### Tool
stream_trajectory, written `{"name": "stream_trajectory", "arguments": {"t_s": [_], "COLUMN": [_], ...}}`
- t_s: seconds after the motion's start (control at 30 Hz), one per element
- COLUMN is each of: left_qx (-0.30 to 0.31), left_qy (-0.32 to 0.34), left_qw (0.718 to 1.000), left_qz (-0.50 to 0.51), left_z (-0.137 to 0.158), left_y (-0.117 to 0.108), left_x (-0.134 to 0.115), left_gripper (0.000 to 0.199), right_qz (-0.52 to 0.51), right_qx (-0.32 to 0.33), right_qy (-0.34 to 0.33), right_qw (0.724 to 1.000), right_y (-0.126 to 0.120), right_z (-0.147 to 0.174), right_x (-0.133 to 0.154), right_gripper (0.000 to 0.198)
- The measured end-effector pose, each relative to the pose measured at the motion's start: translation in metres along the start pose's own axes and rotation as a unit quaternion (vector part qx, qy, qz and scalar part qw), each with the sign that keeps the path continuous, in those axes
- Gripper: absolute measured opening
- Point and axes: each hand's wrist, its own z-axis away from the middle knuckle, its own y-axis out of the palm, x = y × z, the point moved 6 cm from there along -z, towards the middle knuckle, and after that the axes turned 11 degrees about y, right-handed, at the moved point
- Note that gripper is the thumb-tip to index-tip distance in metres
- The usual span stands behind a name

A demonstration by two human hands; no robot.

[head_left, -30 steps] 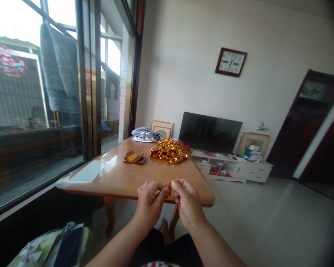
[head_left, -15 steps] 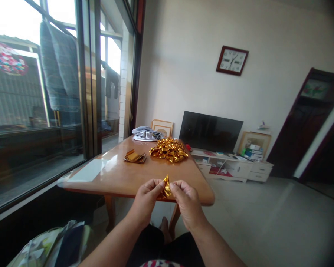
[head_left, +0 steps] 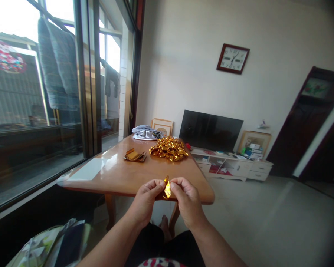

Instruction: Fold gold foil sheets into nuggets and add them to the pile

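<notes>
A folded piece of gold foil paper (head_left: 167, 188) is held upright between my two hands, just over the near edge of the table (head_left: 122, 178). My left hand (head_left: 147, 196) pinches its left side between thumb and fingers. On its right side, my right hand (head_left: 186, 196) pinches it in the same way. Farther back lies a heap of folded gold foil pieces (head_left: 169, 149). To the left of that heap rests a small stack of gold paper sheets (head_left: 135, 155), the top one curled up.
Folded cloth (head_left: 147, 132) lies at the table's far end. A pale sheet (head_left: 87, 169) is on the left side near the window. Behind the table, a television (head_left: 210, 129) stands on a white cabinet (head_left: 241, 168). A bag (head_left: 50, 244) sits low at left.
The foil piece has turned slightly between my fingers, showing a brighter, flatter face. Both hands stay almost in place with their pinch kept.
</notes>
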Motion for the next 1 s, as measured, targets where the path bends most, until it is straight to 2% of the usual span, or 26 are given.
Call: {"name": "stream_trajectory", "arguments": {"t_s": [0.1, 0.33, 0.47, 0.6, 0.7, 0.87, 1.0], "left_qx": [0.003, -0.022, -0.024, -0.019, -0.012, 0.005, 0.024], "left_qy": [0.025, 0.098, 0.121, 0.112, 0.086, 0.06, 0.047], "left_qw": [0.999, 0.981, 0.969, 0.973, 0.983, 0.992, 0.993], "left_qz": [-0.04, -0.166, -0.213, -0.199, -0.164, -0.109, -0.11], "left_z": [0.0, -0.002, -0.002, 0.0, 0.001, 0.002, 0.005], "left_y": [-0.001, -0.01, -0.012, -0.008, -0.002, 0.005, 0.01], "left_x": [-0.001, -0.002, -0.002, -0.005, -0.007, -0.011, -0.011], "left_gripper": [0.026, 0.027, 0.027, 0.027, 0.028, 0.03, 0.031], "right_qz": [0.004, -0.108, -0.134, -0.096, -0.086, -0.102, -0.086], "right_qx": [-0.007, -0.017, -0.019, -0.056, -0.058, -0.011, 0.018], "right_qy": [0.011, 0.09, 0.118, 0.073, 0.052, 0.058, 0.066], "right_qw": [1.0, 0.99, 0.984, 0.991, 0.993, 0.993, 0.994], "right_y": [0.0, 0.003, 0.004, -0.004, -0.007, -0.001, -0.001], "right_z": [0.0, -0.003, -0.004, -0.006, -0.005, -0.003, -0.006], "right_x": [-0.002, -0.014, -0.018, -0.021, -0.022, -0.015, -0.013], "right_gripper": [0.02, 0.022, 0.026, 0.027, 0.026, 0.027, 0.03]}}
